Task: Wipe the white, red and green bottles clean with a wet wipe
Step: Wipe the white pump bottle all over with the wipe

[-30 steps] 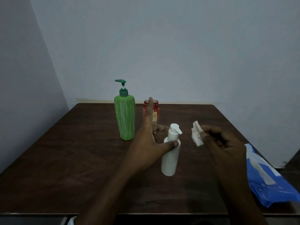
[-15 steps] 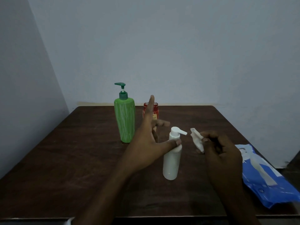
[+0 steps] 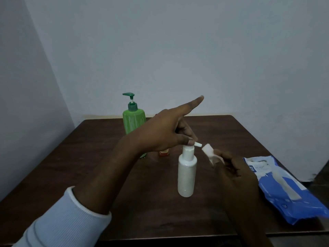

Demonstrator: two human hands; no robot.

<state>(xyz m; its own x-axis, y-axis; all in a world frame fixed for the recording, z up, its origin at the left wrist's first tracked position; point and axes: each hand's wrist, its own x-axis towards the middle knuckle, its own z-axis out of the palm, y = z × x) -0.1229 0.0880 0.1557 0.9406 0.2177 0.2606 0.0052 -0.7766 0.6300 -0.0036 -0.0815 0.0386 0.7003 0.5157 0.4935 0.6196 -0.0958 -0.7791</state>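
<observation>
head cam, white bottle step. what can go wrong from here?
1. The left hand pinches only the pump head of the white bottle, which is tall and narrow. A sideways push from the wet wipe in the right hand might tip it or press out some contents.
2. The left wrist sits right in front of the red bottle and green bottle; a careless swing may knock them.

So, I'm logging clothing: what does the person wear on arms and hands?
A pale ribbed sleeve with thin darker stripes and a banded cuff covers the left arm. The left hand and right hand are bare; no sleeve shows on the right.
</observation>
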